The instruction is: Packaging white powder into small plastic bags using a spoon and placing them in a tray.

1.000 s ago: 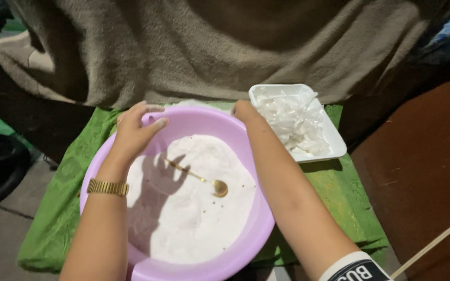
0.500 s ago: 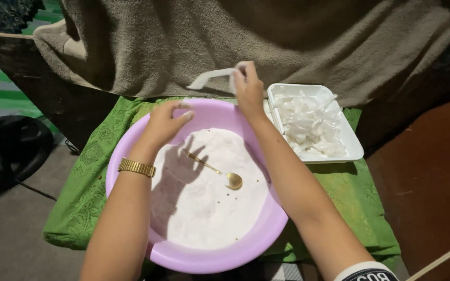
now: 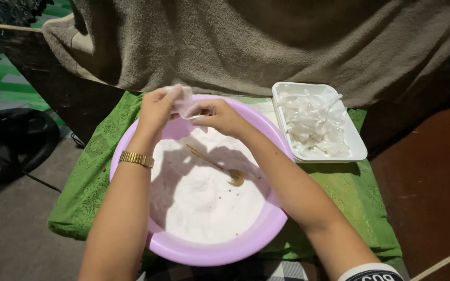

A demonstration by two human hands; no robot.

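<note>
Both hands, the left hand [image 3: 157, 106] and the right hand [image 3: 220, 115], block the far rim of the purple basin [image 3: 131, 143]. The near half of the basin is open from above; only the spoon [image 3: 220, 167] lies there. The white tray [image 3: 358, 151] closes the right side, the grey cloth [image 3: 266, 47] the back.

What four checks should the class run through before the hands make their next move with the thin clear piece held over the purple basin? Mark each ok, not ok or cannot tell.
1. Both hands have a grip on the thin clear piece: left hand and right hand pinch it between them. Ok.
2. Piece is held above the purple basin, over the white powder. Ok.
3. Spoon lies in the powder, apart from both hands. Ok.
4. White tray of clear pieces sits flat on the green cloth, beside the basin. Ok.
5. Whether the piece is a single layer: cannot tell.
</note>
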